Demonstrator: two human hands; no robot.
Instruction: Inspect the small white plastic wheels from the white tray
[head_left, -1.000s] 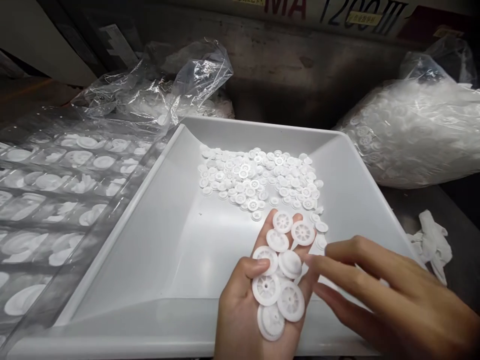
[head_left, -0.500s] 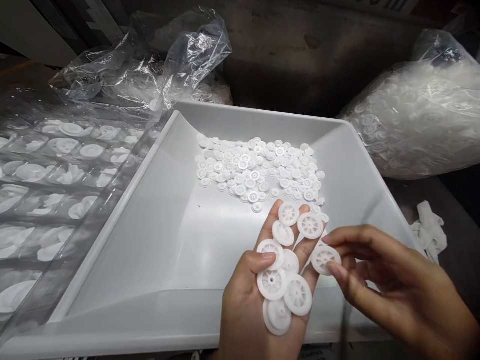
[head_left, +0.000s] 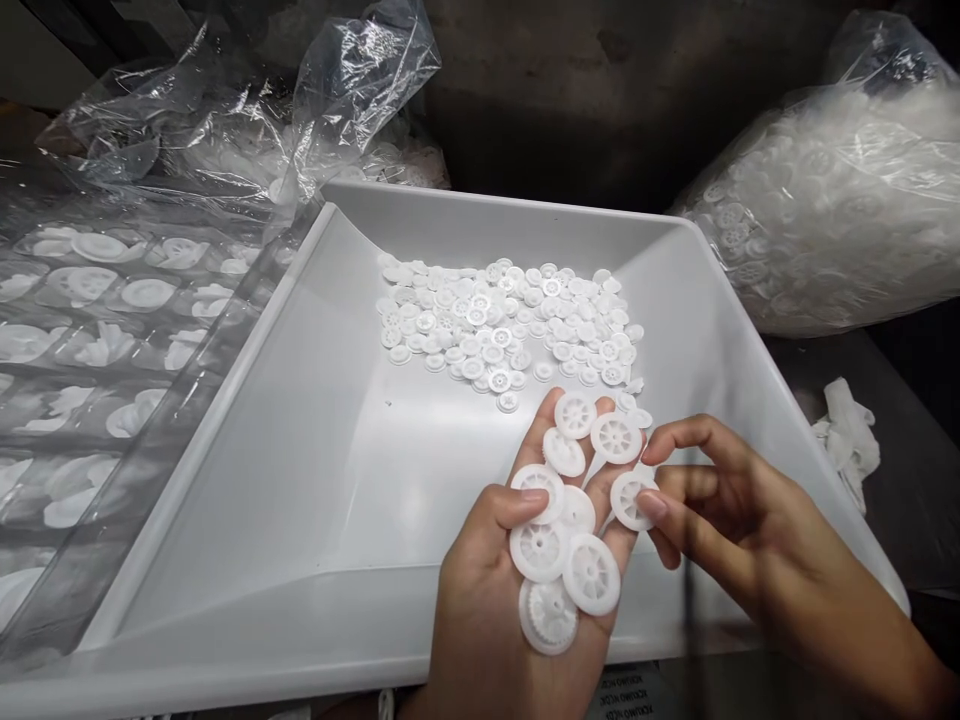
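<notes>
Several white plastic gears [head_left: 591,574] with spoked centres lie spread over the palm and fingers of my left hand [head_left: 480,570]. Its thumb presses down on one of them, and the fingers support the rest from below. My right hand [head_left: 742,520] is beside it, with its thumb on the edge of another white gear [head_left: 628,502] at the left fingertips. The right index finger is raised and bent; what the other fingers touch behind that gear is partly hidden. Both hands are above the near part of a white tray [head_left: 247,470].
A pile of similar gears [head_left: 491,335] lies toward the tray's back. To the left stand clear compartmented packs [head_left: 97,345] of white parts, with a plastic bag [head_left: 360,80] behind. A full bag of gears [head_left: 832,220] is at the right, above a crumpled white cloth [head_left: 851,430].
The view has shifted slightly. My right index finger has lifted off the gear, which has turned and now sits closer against the left fingers. The lowest gear in the left palm has tipped, showing its teeth.
</notes>
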